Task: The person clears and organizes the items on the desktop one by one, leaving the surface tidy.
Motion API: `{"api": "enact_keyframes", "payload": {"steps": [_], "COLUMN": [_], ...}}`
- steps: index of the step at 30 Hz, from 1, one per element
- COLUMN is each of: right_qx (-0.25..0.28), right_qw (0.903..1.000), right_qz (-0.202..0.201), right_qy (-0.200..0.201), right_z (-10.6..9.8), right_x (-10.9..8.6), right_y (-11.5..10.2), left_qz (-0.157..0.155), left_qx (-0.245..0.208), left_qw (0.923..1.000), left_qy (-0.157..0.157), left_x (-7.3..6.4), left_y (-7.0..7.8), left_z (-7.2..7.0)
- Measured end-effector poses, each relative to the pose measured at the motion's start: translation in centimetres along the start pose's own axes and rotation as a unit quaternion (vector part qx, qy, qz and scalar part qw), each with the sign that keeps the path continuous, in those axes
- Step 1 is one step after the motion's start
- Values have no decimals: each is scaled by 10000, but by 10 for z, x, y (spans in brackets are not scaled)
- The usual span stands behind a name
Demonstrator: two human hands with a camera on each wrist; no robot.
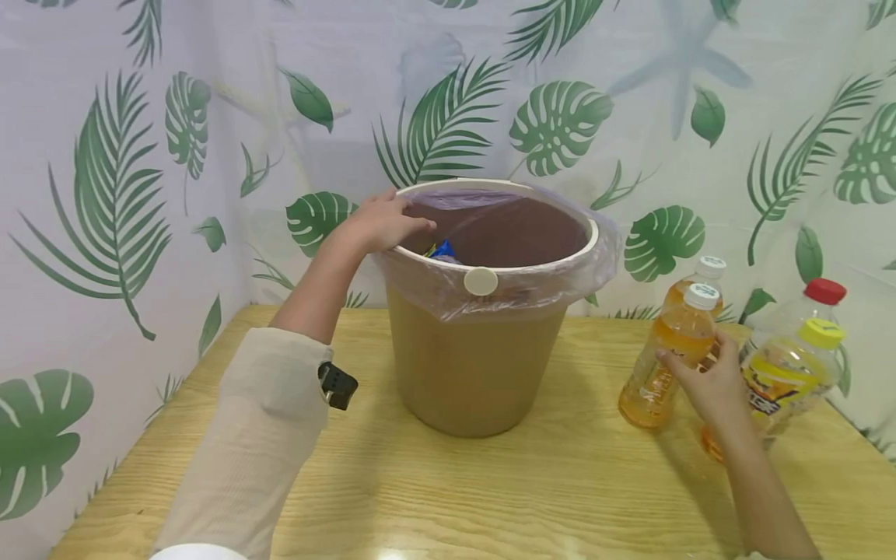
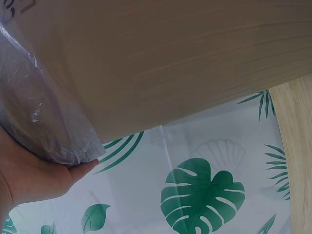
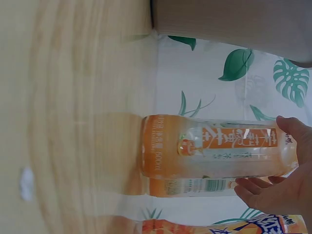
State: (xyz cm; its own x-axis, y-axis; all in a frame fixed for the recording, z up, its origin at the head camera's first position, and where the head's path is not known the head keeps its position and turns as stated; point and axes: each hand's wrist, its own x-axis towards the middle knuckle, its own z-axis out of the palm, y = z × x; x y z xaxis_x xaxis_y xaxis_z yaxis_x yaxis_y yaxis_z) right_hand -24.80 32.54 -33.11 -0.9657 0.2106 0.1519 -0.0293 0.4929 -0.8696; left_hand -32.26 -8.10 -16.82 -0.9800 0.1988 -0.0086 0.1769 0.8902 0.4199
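Observation:
My left hand (image 1: 385, 223) holds the left rim of a brown trash can (image 1: 479, 365), with the thumb over the inside edge. The can's thin plastic liner (image 2: 58, 117) folds down over the outside, against that hand. On the right, my right hand (image 1: 721, 385) grips an orange drink bottle (image 3: 219, 146) with a white cap, thumb on one side and fingers on the other. Whether its base touches the table cannot be told. A second orange bottle (image 1: 708, 272) stands just behind it, mostly hidden.
A yellow-capped bottle (image 1: 791, 381) and a red-capped bottle (image 1: 824, 292) stand right of my right hand. A blue wrapper (image 1: 442, 250) lies inside the can. Leaf-patterned sheeting (image 1: 441, 117) rises behind the wooden table (image 1: 448, 498).

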Motion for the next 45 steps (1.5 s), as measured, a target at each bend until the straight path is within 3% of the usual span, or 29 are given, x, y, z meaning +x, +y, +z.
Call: {"api": "enact_keyframes", "payload": {"steps": [16, 31, 45], "right_qx": [116, 17, 260], "right_qw": [9998, 9999, 9995], "right_qz": [-64, -70, -172], "right_qy": [162, 131, 15], "right_z": [4, 8, 10], "right_x": [5, 2, -3], "right_y": [4, 2, -8], "left_qz": [119, 101, 110], "left_qx": [-37, -43, -103], "left_qw": [9999, 9999, 9998], "left_qy": [34, 90, 115], "left_x": [-1, 1, 0], "left_y": [-2, -2, -3], "left_z": [-3, 0, 1]}}
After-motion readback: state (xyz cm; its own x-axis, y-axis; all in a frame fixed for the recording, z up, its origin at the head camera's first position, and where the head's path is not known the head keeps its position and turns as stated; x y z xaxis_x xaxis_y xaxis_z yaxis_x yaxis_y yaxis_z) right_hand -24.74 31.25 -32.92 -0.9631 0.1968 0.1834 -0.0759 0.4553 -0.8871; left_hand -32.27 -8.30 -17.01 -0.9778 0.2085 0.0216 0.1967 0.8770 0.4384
